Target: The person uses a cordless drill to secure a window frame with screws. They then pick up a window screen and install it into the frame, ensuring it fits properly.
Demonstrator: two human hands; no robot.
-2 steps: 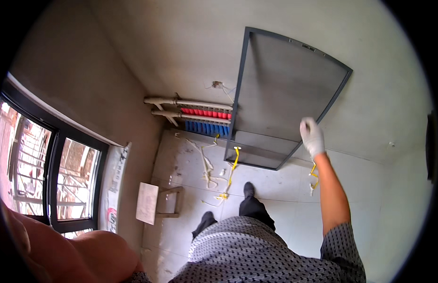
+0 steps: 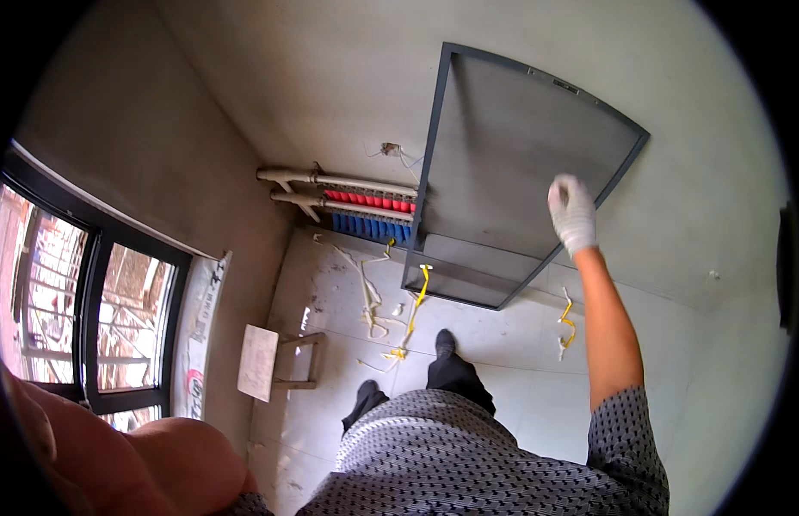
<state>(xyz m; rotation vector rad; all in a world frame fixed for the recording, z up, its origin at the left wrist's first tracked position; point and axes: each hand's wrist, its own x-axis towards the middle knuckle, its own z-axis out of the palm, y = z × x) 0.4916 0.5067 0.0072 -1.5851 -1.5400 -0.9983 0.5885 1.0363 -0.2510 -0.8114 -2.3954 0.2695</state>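
My right hand (image 2: 573, 213), in a white knitted glove, is raised in front of the right side of a grey-framed mesh screen (image 2: 520, 163). Its fingers are curled in and a little blurred, so whatever they may hold is hidden. I cannot tell whether the glove touches the screen. The tall screen leans against the wall with its lower end on the floor. Close to the lens at lower left is my bent bare left arm (image 2: 132, 456); the left hand itself does not show.
Beside the screen, pipes (image 2: 356, 183) carry a manifold with red (image 2: 373, 201) and blue (image 2: 369, 227) parts. Yellow straps (image 2: 420, 301) and a pale tangled strip (image 2: 367, 288) lie on the floor. A small wooden stool (image 2: 259, 361) stands left, near a dark-framed window (image 2: 132, 318).
My right hand has risen along the screen's right side, away from its lower edge. The whole view has shifted slightly. My left arm looks the same.
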